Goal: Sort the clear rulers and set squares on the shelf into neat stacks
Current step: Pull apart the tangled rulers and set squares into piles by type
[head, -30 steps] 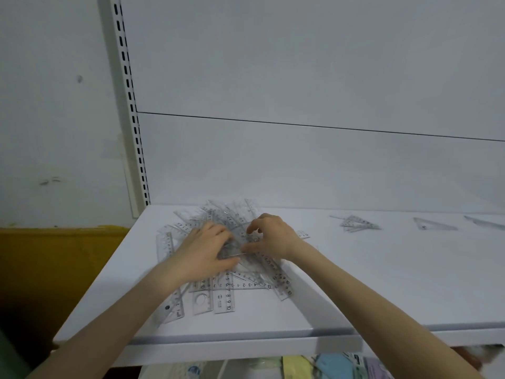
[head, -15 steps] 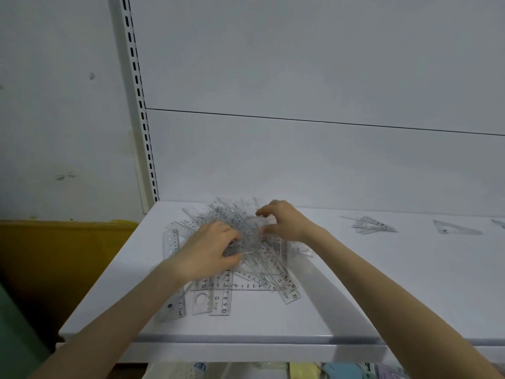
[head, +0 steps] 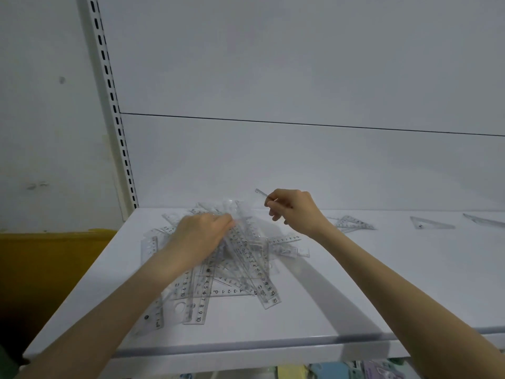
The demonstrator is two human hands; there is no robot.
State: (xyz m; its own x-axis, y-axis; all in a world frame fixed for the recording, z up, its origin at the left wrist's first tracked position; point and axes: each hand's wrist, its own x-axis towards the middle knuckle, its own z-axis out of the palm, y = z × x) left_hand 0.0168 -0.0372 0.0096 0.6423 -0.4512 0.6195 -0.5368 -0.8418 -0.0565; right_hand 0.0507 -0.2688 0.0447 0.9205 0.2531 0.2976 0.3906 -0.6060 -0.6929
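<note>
Clear plastic pinched in the right hand (head: 293,212) is one thin ruler (head: 261,192), lifted above and just right of the tangled pile (head: 232,258), its end poking out left of the fingertips. The left hand (head: 202,236) lies flat on the pile, fingers spread, gripping nothing I can make out. Keeping that palm pressing down should stop neighbouring rulers dragging along; the piece probably belongs with its own kind among the set squares (head: 352,222) lying right of the right hand on the shelf (head: 410,283).

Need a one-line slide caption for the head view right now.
Right hand lifts a clear ruler while left hand rests on the jumbled pile.
</note>
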